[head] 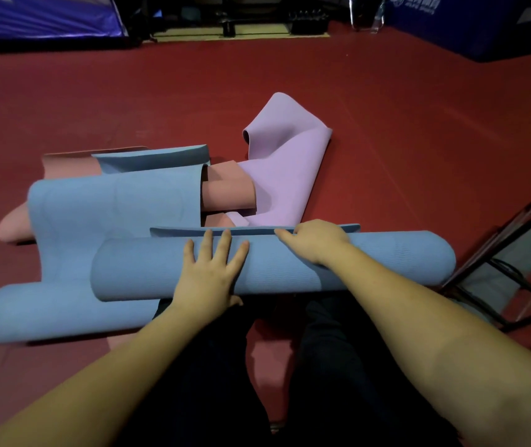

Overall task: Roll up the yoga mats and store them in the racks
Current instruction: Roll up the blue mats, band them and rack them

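Blue rolled mat (338, 262): on red floor (419, 108), across person's knees. Left hand (212, 269) flat on roll, fingers spread. Right hand (315, 240) curled over its loose far edge. Pink mat (228, 191), lilac mat (286, 175) heaped behind. Black rack (515, 272) right. Blue banner (470, 17): white lettering, probably a logo, unreadable.

I'm in a gym or sports hall. Red sports flooring (386, 91) spreads around me, with blue padded barriers (470, 24) at the edges. Weights equipment (306, 22) sits at the back.
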Demonstrator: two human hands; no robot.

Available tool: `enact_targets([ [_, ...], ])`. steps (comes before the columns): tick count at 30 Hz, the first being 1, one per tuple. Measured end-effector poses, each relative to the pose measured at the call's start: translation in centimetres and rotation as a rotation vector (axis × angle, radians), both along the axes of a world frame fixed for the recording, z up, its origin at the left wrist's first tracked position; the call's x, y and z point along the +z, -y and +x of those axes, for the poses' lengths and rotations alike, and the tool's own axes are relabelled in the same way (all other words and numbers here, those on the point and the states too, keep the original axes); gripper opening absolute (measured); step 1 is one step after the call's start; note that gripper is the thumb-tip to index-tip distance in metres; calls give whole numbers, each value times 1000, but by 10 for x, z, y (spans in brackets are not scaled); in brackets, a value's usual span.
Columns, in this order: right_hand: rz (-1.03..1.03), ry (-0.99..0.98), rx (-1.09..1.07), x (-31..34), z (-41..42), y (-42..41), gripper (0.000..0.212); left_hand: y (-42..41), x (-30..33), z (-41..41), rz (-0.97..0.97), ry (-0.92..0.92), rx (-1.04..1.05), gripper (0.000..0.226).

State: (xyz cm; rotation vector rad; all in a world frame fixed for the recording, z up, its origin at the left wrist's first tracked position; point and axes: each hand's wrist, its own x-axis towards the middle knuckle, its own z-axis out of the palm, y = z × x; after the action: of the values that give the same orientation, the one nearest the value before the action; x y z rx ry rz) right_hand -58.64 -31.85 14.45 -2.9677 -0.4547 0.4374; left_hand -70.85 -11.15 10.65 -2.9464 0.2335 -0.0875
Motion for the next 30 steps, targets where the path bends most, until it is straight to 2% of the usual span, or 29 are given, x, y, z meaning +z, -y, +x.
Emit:
enact_targets([
  [7, -9, -87, -14, 19, 5, 3, 75, 2, 25, 9, 6, -24, -1, 111],
  [12, 11, -221, 31, 58, 4, 3, 68, -2, 69, 2, -27, -53, -52, 113],
  [19, 15, -478, 43, 38, -13, 5, 59, -2, 72, -12, -119, -346, -56, 115],
  [22, 70, -368, 14, 27, -12, 3, 56, -3, 75, 3, -184, -447, -26, 111],
  [27, 156, 18, -26, 17, -6, 8, 36, -9, 80, 29, -309, -620, -6, 107],
  [30, 185, 84, -60, 14, -5, 13, 34, -10, 79, 40, -365, -686, 5, 108],
])
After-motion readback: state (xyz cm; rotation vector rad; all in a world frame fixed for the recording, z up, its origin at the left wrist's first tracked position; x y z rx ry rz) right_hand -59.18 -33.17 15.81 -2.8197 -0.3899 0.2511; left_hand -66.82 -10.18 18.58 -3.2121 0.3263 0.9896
